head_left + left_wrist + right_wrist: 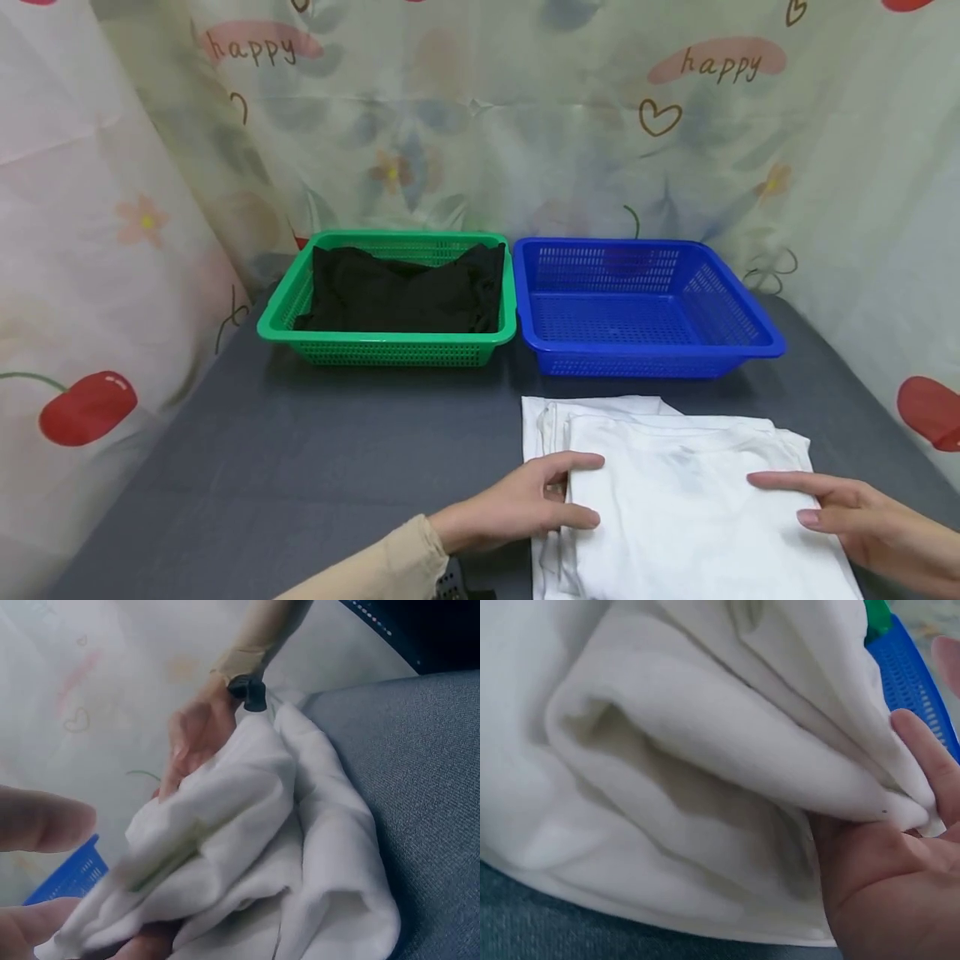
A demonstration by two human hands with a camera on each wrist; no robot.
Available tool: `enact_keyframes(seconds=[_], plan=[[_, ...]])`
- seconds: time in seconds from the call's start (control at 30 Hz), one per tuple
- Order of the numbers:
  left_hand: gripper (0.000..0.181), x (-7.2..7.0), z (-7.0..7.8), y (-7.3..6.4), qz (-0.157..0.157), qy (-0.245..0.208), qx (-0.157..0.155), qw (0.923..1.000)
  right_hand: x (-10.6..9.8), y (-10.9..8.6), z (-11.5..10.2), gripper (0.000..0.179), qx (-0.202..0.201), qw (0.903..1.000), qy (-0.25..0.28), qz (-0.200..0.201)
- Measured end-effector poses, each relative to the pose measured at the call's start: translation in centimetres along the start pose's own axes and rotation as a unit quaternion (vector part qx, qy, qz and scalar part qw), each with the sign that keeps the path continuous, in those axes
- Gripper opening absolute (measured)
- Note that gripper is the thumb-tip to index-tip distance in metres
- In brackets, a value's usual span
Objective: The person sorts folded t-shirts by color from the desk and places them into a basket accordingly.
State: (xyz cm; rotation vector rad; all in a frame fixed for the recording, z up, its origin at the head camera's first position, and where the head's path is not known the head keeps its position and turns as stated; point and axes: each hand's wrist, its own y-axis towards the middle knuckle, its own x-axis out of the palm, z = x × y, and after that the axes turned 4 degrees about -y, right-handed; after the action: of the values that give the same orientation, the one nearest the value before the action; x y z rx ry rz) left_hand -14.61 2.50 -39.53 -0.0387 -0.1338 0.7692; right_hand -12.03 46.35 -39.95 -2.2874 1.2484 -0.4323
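A folded white T-shirt [690,517] lies at the front right of the table, on top of other folded white cloth [542,425]. My left hand [517,504] grips its left edge, with some fingers tucked under the fabric in the left wrist view. At the opposite edge, my right hand [862,521] holds the shirt with fingers beneath the layers [742,757]. The thumb and index finger of each hand show above the cloth in the head view. The fingertips under the shirt are hidden.
Behind the shirt stands a blue plastic basket [660,348] with nothing in it. Left of it, a green basket [397,337] holds folded black cloth [405,292]. A printed curtain [480,150] encloses the back and sides of the dark grey table [315,467].
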Motion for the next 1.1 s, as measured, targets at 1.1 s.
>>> enact_keyframes(seconds=[1.1], plan=[[0.044, 0.3, -0.5, 0.0, 0.038, 0.06, 0.067, 0.9952, 1.7, 0.6, -0.7, 0.05, -0.027, 0.9977, -0.038, 0.049]])
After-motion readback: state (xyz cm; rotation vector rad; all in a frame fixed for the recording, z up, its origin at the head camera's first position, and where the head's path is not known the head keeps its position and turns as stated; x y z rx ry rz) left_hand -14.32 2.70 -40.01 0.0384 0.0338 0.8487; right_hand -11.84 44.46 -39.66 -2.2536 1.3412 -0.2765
